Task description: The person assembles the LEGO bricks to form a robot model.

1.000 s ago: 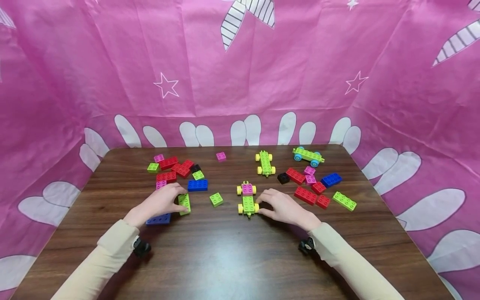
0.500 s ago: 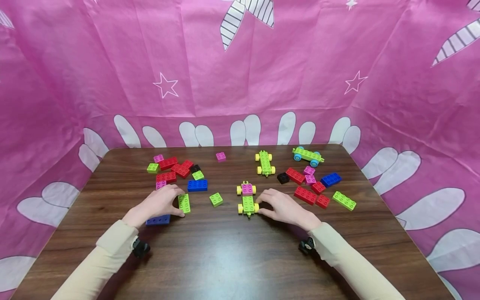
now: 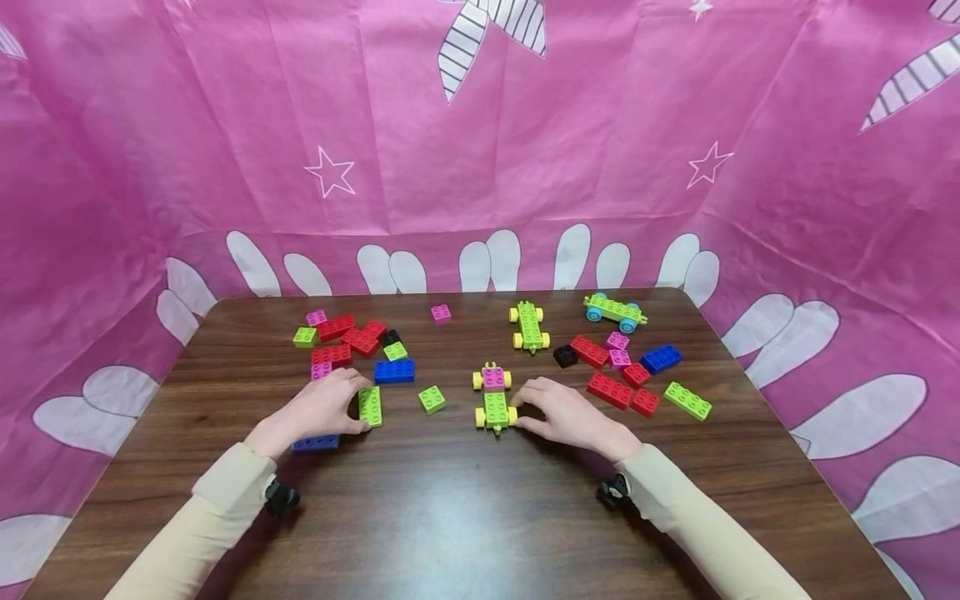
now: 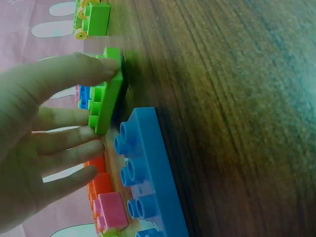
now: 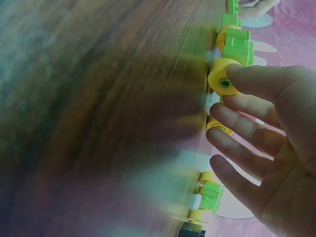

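Note:
My left hand (image 3: pixel 322 405) spans a long lime-green brick (image 3: pixel 371 407) with its thumb by the near end and fingers by the far end. In the left wrist view the thumb overlaps this green brick (image 4: pixel 106 101), and the other fingers spread behind it. At the middle, my right hand (image 3: pixel 570 414) is beside a green toy car base (image 3: pixel 496 410) on yellow wheels, topped by a pink brick (image 3: pixel 493 379) and a green one. Its thumb overlaps a yellow wheel (image 5: pixel 222 81) in the right wrist view; the other fingers are fairly straight, spread alongside.
A blue brick (image 3: pixel 315 442) lies under the left wrist. Red bricks (image 3: pixel 363 339) and other colours cluster behind the left hand. A small green brick (image 3: pixel 432 399) lies between the hands. Two more car bases, yellow-wheeled (image 3: pixel 529 327) and blue-wheeled (image 3: pixel 615 312), stand behind. More bricks (image 3: pixel 611 390) lie right.
The left thumb has drawn back from over the green brick to its near left corner, and that brick has slid slightly right. The right hand and toy car look unchanged.

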A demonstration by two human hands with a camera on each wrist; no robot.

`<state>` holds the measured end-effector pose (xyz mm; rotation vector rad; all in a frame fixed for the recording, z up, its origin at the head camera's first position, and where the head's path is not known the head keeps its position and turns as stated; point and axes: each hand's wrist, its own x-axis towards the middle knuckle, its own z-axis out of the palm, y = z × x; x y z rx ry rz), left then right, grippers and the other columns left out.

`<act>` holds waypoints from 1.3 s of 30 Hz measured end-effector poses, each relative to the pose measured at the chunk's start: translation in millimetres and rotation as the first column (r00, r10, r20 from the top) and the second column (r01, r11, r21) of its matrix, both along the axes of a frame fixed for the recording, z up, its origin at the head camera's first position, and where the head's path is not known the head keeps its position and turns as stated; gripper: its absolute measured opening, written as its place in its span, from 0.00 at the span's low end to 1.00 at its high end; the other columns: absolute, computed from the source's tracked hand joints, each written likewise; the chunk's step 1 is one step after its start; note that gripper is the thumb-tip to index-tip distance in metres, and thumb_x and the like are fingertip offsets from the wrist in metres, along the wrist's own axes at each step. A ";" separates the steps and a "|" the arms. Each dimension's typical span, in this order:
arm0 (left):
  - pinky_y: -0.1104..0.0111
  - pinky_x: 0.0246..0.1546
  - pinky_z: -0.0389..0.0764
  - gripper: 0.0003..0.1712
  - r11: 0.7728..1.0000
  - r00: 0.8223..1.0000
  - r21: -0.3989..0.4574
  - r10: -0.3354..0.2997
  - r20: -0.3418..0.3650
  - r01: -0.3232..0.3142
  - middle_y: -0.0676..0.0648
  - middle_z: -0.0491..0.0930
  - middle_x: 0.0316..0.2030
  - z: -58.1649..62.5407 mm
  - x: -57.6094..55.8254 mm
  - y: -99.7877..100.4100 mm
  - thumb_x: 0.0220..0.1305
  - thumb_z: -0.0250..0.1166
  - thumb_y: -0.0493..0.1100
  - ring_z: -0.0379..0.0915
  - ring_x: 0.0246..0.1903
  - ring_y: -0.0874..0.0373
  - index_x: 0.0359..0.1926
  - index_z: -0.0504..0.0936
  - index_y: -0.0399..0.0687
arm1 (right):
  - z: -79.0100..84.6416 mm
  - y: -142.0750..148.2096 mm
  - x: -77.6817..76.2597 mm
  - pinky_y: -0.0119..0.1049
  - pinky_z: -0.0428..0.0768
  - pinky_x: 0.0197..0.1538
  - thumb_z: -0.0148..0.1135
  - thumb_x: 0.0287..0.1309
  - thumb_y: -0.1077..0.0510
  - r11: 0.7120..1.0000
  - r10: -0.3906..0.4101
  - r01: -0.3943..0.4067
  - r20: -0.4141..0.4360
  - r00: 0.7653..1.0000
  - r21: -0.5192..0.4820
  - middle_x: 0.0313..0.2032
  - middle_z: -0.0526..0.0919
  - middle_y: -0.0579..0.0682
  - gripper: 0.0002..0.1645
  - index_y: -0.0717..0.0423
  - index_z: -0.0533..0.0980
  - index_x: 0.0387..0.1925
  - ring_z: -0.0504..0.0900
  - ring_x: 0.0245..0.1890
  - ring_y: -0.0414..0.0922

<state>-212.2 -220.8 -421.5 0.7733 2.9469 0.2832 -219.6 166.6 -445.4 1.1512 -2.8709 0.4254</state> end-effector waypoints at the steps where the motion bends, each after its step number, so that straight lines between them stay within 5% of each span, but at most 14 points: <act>1: 0.53 0.46 0.80 0.32 1.000 1.000 0.007 -0.003 -0.004 0.003 0.43 0.79 0.44 -0.4 -0.2 -0.2 0.42 0.74 0.53 0.74 0.47 0.49 0.48 0.79 0.41 | 0.1 -0.2 -0.1 0.36 0.80 0.48 0.64 0.55 0.45 1.000 0.001 -0.001 0.000 1.000 -0.001 0.40 0.81 0.41 0.16 0.46 0.79 0.43 0.77 0.43 0.36; 13: 0.56 0.49 0.79 0.32 0.994 0.999 0.096 -0.039 -0.037 0.043 0.45 0.79 0.45 10.6 2.2 10.5 0.43 0.73 0.53 0.74 0.45 0.53 0.49 0.79 0.42 | 0.6 0.7 -0.8 0.34 0.80 0.48 0.61 0.56 0.39 1.000 -0.004 0.004 0.017 1.000 -0.017 0.41 0.81 0.39 0.18 0.43 0.78 0.44 0.77 0.43 0.34; 26: 0.56 0.51 0.79 0.33 0.985 0.997 0.152 -0.081 -0.002 0.081 0.45 0.77 0.51 20.9 -1.5 34.3 0.43 0.73 0.52 0.72 0.50 0.52 0.52 0.78 0.45 | 1.0 0.3 -3.1 0.36 0.81 0.47 0.63 0.54 0.40 0.999 0.010 -0.012 -0.039 0.999 -0.047 0.48 0.76 0.44 0.27 0.51 0.76 0.51 0.78 0.46 0.37; 39: 0.57 0.52 0.78 0.33 0.979 0.992 0.164 -0.123 0.020 0.118 0.47 0.76 0.52 23.4 -8.8 56.9 0.47 0.70 0.54 0.72 0.52 0.55 0.54 0.76 0.46 | 1.9 3.2 -4.6 0.43 0.77 0.57 0.62 0.55 0.39 1.000 -0.008 0.008 0.001 1.000 -0.011 0.61 0.70 0.49 0.37 0.52 0.68 0.62 0.73 0.60 0.44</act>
